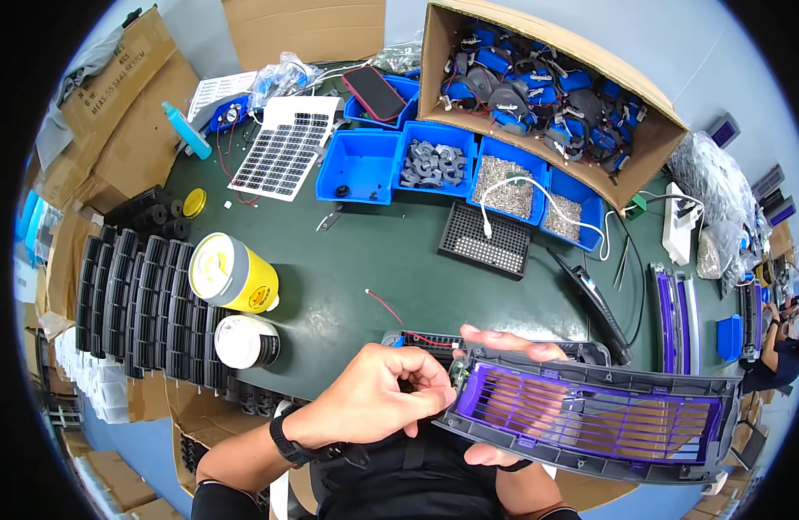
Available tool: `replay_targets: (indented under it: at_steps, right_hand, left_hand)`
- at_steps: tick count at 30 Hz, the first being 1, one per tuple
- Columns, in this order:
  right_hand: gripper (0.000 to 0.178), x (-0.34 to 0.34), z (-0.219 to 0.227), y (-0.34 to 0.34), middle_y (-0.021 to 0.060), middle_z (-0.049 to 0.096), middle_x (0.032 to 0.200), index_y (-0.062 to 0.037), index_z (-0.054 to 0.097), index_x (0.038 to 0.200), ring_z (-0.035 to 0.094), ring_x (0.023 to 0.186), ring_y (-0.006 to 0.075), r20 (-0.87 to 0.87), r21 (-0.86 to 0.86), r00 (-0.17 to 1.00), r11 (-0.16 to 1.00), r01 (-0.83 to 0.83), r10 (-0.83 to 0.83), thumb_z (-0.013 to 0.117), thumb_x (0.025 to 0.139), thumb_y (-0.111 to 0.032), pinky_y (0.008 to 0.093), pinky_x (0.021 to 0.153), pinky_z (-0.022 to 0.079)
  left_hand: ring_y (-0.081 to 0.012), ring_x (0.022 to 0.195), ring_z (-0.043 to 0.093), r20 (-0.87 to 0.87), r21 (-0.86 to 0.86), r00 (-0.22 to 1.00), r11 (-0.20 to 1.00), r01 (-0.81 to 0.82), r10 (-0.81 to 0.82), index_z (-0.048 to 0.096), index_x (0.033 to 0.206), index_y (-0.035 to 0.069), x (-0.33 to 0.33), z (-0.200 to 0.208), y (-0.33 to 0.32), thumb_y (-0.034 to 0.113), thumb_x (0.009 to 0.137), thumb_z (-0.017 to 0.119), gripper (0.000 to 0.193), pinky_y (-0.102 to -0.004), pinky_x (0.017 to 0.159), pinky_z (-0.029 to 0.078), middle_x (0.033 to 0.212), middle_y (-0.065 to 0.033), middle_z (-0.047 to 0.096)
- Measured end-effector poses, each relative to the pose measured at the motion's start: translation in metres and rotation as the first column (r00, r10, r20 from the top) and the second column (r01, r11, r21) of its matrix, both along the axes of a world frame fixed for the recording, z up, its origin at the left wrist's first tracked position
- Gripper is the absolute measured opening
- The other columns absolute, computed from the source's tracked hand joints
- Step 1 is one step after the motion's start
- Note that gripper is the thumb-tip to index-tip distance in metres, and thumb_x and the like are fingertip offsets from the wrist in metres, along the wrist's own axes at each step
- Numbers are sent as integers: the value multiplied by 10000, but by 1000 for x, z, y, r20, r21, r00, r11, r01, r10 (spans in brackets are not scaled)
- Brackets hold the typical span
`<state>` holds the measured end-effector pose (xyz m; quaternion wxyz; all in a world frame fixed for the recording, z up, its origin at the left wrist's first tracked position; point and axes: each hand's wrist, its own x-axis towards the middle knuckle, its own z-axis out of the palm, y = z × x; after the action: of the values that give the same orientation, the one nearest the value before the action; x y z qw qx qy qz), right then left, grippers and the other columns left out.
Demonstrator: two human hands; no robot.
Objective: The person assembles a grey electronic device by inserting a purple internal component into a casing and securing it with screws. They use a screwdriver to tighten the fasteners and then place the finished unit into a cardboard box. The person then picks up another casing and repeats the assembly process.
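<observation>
Head view, grille panel: a long grey frame with purple slats (603, 414) was held aloft in front of the torso, near the close edge of the green surface (347, 273); it tilted slightly, its right end lower than its left
Left hand (373, 394): thumb and forefinger drawn together at the panel's left end, beside a small circuit board (458, 371); whether anything lay between the fingertips could not be told
Right hand (525, 400): clamped on the panel from behind, fingers over the upper rail, thumb near the lower rail; the palm showed through the slats
Dark housing (590, 350): partly hidden beyond the panel; a red-and-white lead (430, 338) lay near its left end; contact between housing and panel could not be judged
Handling, judged: probably light, moulded plastic; frame stiff, slats thinner and likelier to flex or snap; smooth faces might slip; circuit board the most delicate portion
Best hold, judged: the long outer rails, near mid-length; slats and circuit board better left unpressed
Surface beyond: a loose red lead (384, 306) lay ahead of the left hand; a long black tool (594, 303) lay beyond the panel; black ribbed rollers (148, 303) stood stacked at left, beside a yellow-and-grey container (234, 273); blue bins (356, 165) stood along the far side, before a carton (659, 139) of motor-like parts
</observation>
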<state>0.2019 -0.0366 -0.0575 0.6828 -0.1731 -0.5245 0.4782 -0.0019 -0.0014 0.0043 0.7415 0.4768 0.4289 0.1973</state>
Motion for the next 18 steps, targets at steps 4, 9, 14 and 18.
replay_targets:
  at_steps: [4, 9, 14, 18]
  right_hand:
    - [1094, -3, -4, 4, 275, 540, 1467, -102, 373, 1511, 522, 1426, 480, -28, 31, 1000, 1000, 5, -4, 1053, 659, -194, 580, 1132, 519]
    - [1111, -2, 0, 8, 274, 541, 1466, -96, 363, 1516, 525, 1420, 479, -16, 50, 1000, 999, 5, -4, 1055, 651, -181, 603, 1152, 498]
    - [1107, -2, -4, 7, 271, 542, 1466, -88, 366, 1515, 532, 1412, 468, -58, 37, 998, 999, 21, -19, 1053, 651, -173, 626, 1175, 469]
    - [1102, -1, -6, 5, 268, 544, 1465, -83, 367, 1520, 536, 1414, 451, -75, 42, 997, 999, 13, -10, 1049, 656, -159, 628, 1181, 462]
  left_hand:
    - [-92, 806, 687, 39, -27, 998, 999, -40, 41, 746, 1027, -21, -3, -2, 0, 46, 993, 747, 76, -260, 571, 612, 932, -57, 725]
    - [-123, 883, 713, 164, -125, 978, 986, -107, 127, 732, 1055, -13, -8, -11, -3, 67, 1011, 732, 92, -296, 651, 664, 986, -54, 723]
    - [-143, 930, 720, 242, -209, 946, 964, -166, 215, 702, 1082, -16, -3, -14, -8, 95, 1016, 736, 134, -334, 732, 685, 1053, -63, 718]
    - [-130, 922, 719, 243, -205, 940, 960, -192, 240, 699, 1087, -19, 0, -12, -11, 87, 1019, 731, 130, -317, 766, 671, 1030, -65, 730]
